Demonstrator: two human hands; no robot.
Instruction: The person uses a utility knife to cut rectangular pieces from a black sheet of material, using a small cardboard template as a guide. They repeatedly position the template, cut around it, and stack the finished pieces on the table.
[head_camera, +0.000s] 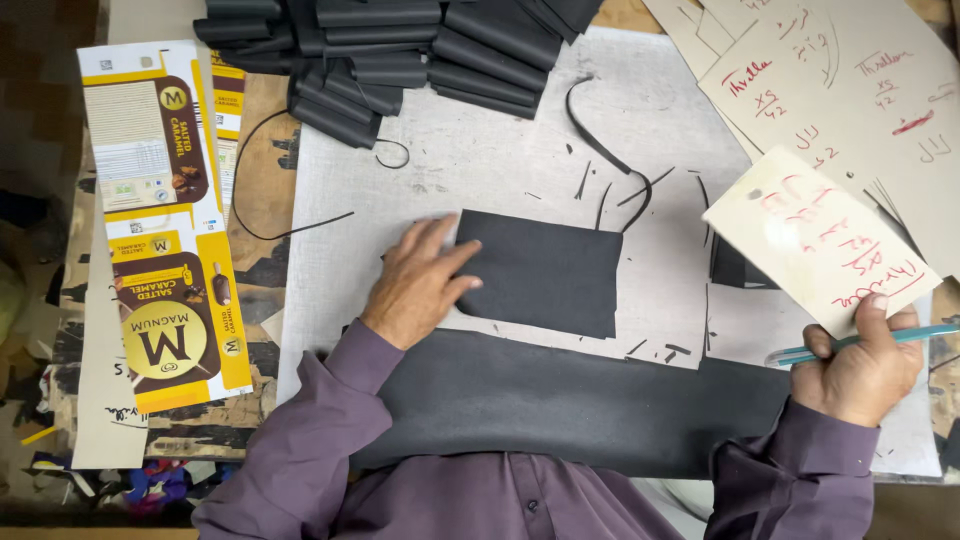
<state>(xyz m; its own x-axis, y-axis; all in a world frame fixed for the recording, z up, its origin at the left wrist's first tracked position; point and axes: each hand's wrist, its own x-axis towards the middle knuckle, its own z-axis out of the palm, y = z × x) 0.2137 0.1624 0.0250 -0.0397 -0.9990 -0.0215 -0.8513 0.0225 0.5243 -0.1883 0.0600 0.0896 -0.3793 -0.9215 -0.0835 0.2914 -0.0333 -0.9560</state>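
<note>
Item: our left hand (415, 285) lay flat, fingers spread open, pressing the black sheet (545, 272) at its left edge on the grey board (480, 165); our right hand (860, 370) gripped a cream card (815, 240) and teal pen (870, 340); risk, we judged: the sheet, held at one edge only, might have slid; loose black scraps (600, 150) lay near.

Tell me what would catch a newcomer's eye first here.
Probably the black rectangular piece at the centre of the grey mat, pressed flat by the left hand. At right, the right hand lifts a cream card template and a teal pen. Flattened yellow cartons lie at left.
</note>
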